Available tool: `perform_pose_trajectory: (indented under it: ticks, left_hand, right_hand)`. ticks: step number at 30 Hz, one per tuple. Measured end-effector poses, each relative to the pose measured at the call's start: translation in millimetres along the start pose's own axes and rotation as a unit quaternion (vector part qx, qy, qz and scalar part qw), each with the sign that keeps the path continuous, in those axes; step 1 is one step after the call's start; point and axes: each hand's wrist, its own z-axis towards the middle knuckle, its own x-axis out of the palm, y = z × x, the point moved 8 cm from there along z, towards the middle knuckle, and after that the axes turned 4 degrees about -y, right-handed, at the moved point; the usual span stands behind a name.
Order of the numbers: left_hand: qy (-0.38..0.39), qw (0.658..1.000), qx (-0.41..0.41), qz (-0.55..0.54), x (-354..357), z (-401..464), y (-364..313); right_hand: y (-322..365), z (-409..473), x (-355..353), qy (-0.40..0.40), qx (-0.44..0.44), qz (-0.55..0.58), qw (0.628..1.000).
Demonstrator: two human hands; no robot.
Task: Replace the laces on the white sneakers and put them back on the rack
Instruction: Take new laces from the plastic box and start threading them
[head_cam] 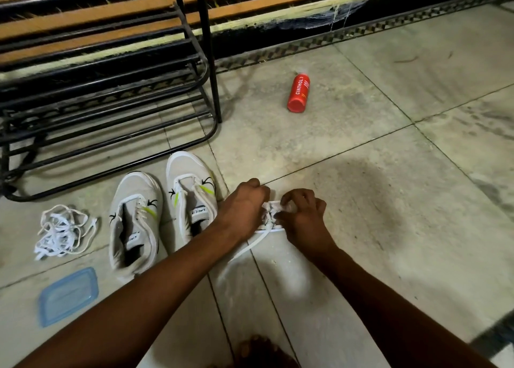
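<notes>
Grey floor tiles (361,150) fill the frame, with a black metal shoe rack (111,95) at upper left. Two unlaced white sneakers (161,214) are set side by side below the rack; a heap of white laces (62,232) and a blue plastic lid (68,296) lie at left. Both forearms are stretched toward centre frame. A small laces packet (274,209) is pinched between the left hand (244,209) and the right hand (303,217), a flat white lace (254,245) trailing from it. A red Cinthol spray can (299,93) lies beyond.
</notes>
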Motion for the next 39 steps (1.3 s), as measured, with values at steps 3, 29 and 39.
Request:
perform_pose_trajectory:
  ticks: [3, 29, 39]
  left_hand:
    - [-0.039, 0.991, 0.022, -0.123, -5, -11, -12]
    - [-0.029, 0.960, -0.102, -0.259, 34, -32, 7]
    - [-0.055, 0.994, -0.042, -0.088, 15, -26, 0]
  right_hand:
    - [-10, 1, -1, -0.011, 0.053, 0.048, 0.997]
    - [-3, -6, -18, -0.064, -0.010, 0.080, 0.995]
    - [-19, -8, -8, -0.070, 0.098, 0.080, 0.989]
